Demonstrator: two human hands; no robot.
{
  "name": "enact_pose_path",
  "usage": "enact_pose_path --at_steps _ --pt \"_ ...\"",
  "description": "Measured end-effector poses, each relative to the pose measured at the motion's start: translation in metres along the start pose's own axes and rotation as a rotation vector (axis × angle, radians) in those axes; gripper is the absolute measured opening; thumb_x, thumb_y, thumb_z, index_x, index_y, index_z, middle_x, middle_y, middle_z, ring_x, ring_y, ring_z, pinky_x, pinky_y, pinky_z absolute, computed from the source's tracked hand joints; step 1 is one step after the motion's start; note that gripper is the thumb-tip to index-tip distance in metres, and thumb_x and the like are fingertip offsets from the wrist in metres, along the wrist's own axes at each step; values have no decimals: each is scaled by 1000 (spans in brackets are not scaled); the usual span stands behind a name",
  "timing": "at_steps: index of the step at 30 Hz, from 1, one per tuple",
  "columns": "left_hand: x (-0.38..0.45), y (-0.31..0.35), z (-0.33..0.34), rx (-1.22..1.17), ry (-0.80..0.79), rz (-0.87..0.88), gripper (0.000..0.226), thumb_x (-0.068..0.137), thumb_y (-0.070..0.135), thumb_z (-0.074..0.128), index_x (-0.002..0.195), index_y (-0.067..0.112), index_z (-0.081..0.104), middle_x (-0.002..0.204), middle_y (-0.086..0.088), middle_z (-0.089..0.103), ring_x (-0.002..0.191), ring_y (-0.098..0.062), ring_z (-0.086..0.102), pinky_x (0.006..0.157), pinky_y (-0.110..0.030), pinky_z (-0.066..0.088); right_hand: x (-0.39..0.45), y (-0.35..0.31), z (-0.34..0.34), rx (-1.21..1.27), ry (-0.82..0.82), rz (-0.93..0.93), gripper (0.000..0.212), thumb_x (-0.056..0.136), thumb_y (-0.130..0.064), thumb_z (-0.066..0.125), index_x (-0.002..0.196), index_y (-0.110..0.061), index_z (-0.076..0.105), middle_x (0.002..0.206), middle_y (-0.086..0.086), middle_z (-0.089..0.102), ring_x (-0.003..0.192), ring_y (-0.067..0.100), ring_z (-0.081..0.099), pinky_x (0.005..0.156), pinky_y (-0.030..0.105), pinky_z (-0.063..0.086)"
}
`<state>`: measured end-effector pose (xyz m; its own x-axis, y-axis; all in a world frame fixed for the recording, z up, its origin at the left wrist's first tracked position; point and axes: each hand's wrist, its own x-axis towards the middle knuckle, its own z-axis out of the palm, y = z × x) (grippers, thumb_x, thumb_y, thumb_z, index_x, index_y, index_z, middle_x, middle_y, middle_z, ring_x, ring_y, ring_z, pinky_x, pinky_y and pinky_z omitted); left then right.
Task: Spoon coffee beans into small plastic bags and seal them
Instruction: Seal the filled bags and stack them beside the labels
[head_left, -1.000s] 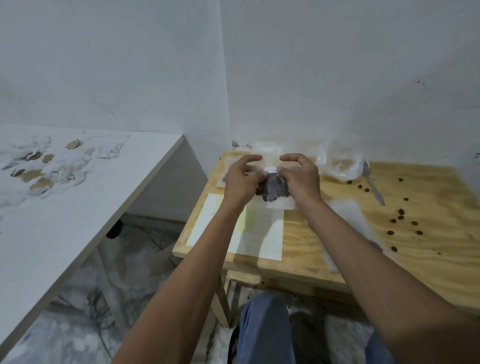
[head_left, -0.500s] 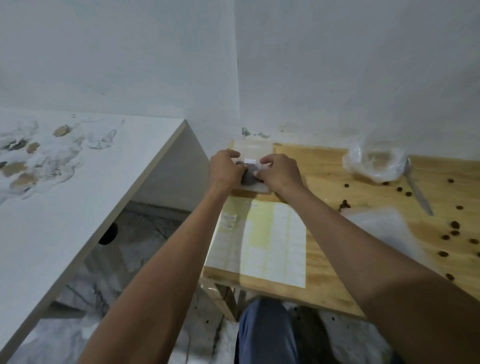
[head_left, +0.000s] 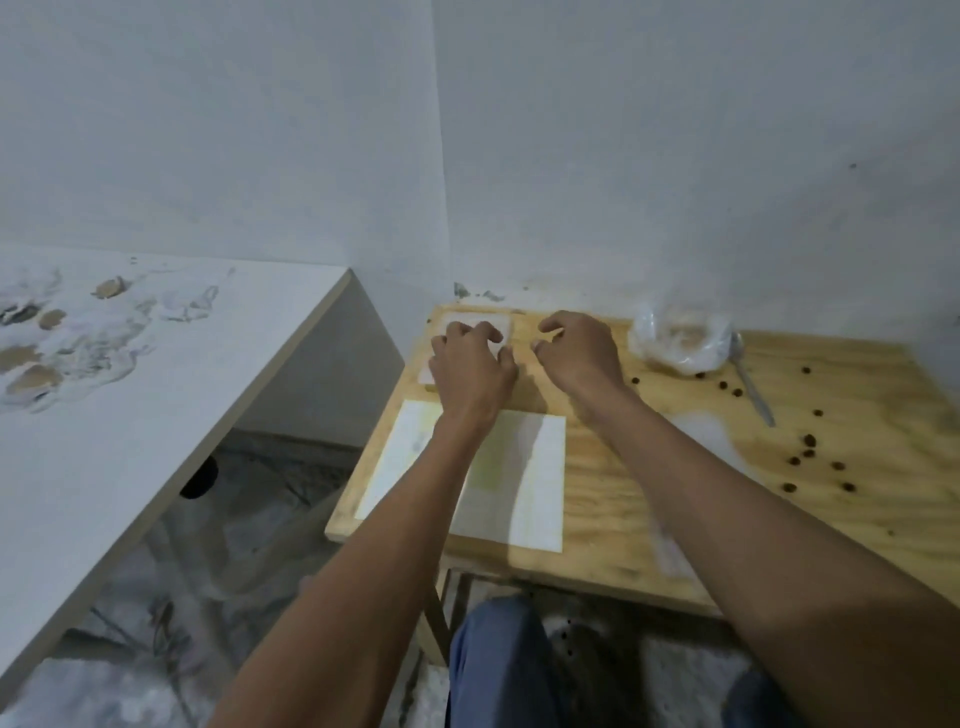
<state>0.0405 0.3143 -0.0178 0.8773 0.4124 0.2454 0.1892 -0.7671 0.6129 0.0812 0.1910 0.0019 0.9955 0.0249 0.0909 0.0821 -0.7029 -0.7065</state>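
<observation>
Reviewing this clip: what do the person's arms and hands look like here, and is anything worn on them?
Both forearms are bare up to the frame edge: no sleeves, gloves, watch, rings or bracelets show on the left hand or the right hand. The only clothing in view is blue trousers over the knees below.

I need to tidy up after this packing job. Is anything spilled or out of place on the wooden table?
Yes. Dark coffee beans lie scattered loose across the right side of the light plywood table, around the metal spoon and below the crumpled clear plastic bag. They should be in bags, not on the bare wood.
</observation>
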Motion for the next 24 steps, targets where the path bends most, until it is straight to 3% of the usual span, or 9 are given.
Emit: enact_pose_path --at_steps 2,4,7,9,11,15,17,20,24 --pt "-24 26 6 -76 -80 25 25 92 36 64 107 18 71 115 -9 69 107 -28 64 87 -38 51 -13 10 -36 -27 33 19 15 89 -28 70 104 -23 73 107 3 73 96 24 69 86 37 58" --pt "-53 51 12 -128 -176 32 26 90 41 65 100 17 66 100 -5 72 94 -26 67 72 -34 50 -29 25 -73 -72 60 44 4 89 -21 68 88 -23 71 97 1 73 88 24 70 79 36 58" --pt "-98 77 21 -145 -273 39 35 87 50 68 94 17 60 92 -1 67 86 -25 64 69 -33 50 -52 58 -116 -231 84 102 14 86 -15 61 73 -17 66 94 10 73 92 31 70 69 28 47" --pt "-121 87 26 -140 -307 33 46 83 57 72 98 16 59 95 -2 65 86 -24 63 73 -36 53 -71 77 -135 -283 39 189 8 84 -19 66 81 -12 66 102 14 72 80 29 70 61 28 50" --pt "-137 92 30 -148 -308 25 54 78 61 76 101 16 57 97 -3 63 87 -23 62 71 -37 52 -90 87 -145 -334 -70 250 22 83 -28 74 93 -10 67 94 11 70 72 24 67 61 32 57" --pt "-160 98 34 -142 -264 40 49 77 50 81 95 15 52 100 -6 62 90 -25 60 60 -32 39 -121 100 -141 -396 -137 259 24 83 -31 77 91 -9 70 90 7 69 71 22 63 54 27 44" --pt "-168 101 35 -121 -217 46 44 79 48 80 95 16 53 103 -7 62 94 -27 59 66 -34 43 -130 103 -136 -373 -86 266 21 84 -29 76 92 -10 71 92 8 71 76 24 65 56 27 46" --pt "-173 102 36 -70 -155 54 41 80 50 76 98 18 58 107 -4 62 101 -27 58 80 -42 53 -135 103 -136 -279 -24 253 19 84 -21 78 101 -12 74 103 7 73 94 26 68 73 30 56" --pt "-171 106 36 -90 -106 69 35 81 45 78 97 18 62 107 -3 62 101 -25 57 84 -40 52 -135 98 -141 -206 19 218 13 85 -11 76 98 -13 76 105 4 73 99 25 68 82 33 57"
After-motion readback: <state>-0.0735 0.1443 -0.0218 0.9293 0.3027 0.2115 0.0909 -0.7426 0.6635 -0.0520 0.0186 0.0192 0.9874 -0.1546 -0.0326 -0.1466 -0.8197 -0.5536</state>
